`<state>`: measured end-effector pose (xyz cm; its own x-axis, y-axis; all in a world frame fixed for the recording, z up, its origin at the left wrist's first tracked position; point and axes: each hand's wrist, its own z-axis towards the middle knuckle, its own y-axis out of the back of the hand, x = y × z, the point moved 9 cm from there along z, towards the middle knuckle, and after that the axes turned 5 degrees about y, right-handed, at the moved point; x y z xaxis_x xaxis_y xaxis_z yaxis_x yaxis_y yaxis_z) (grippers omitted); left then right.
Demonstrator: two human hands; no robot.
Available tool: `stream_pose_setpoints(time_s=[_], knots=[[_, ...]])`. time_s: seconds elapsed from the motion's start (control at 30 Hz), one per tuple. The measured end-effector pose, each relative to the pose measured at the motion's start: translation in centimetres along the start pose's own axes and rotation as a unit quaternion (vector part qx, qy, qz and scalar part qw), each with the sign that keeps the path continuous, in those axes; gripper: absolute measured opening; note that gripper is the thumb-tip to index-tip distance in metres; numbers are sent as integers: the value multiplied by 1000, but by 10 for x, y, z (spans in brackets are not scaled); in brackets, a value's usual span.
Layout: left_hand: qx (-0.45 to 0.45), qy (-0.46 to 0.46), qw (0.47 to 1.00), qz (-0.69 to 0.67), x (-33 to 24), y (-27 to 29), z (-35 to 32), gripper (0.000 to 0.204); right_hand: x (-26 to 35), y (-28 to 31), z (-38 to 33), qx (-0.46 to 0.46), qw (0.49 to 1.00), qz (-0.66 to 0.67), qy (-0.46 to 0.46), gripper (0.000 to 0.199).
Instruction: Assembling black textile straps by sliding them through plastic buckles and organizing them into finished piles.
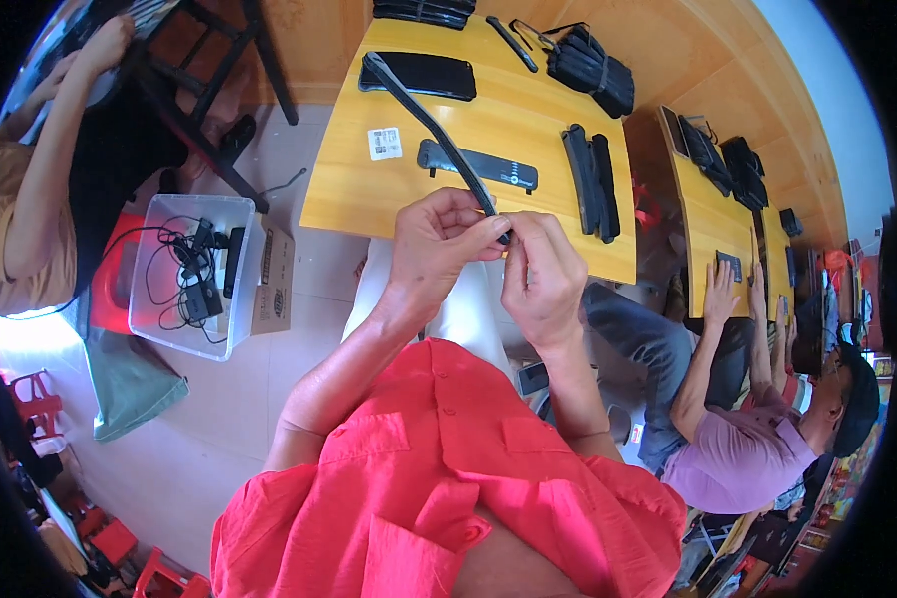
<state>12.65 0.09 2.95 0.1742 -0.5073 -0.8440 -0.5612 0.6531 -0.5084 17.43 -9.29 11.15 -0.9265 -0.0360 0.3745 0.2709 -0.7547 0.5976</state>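
At the center of the frame, the left hand [434, 242] pinches a long, thin black strip [438, 132] near its lower end between thumb and fingers. The right hand [548, 271] pinches the tip of that same end, its fingertips just beside the left thumb. From there the strip slants to the upper left, its free end over a flat black case [434, 77] on the yellow wooden table [341, 194]. Behind the strip, at upper center, lies a slim dark-gray panel [498, 169] with a row of small pale marks. A white square label [385, 144] is to its left, and two dark padded strips [593, 189] lie side by side to its right. At left, a clear plastic bin [224, 349] holds black power adapters [204, 300] and tangled cables. At right, a co-worker in a mauve shirt [743, 460] sits at another table [703, 231].
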Motion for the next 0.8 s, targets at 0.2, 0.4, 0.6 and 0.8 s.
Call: stream_pose_setpoints(time_s=[0.2, 0.4, 0.6, 0.8], knots=[[-13, -8, 999, 28, 5, 6, 0, 23, -1, -3, -3, 10, 1000, 22, 0, 16], [17, 1, 999, 49, 9, 5, 1, 22, -24, -12, -8, 21, 989, 104, -101, 10], [-47, -63, 870, 487, -16, -5, -14, 21, -22, -11, -15, -2, 988, 114, -103, 9], [8, -65, 870, 488, -12, -6, -18, 29, -25, -19, -19, 61, 965, 211, -141, 8]])
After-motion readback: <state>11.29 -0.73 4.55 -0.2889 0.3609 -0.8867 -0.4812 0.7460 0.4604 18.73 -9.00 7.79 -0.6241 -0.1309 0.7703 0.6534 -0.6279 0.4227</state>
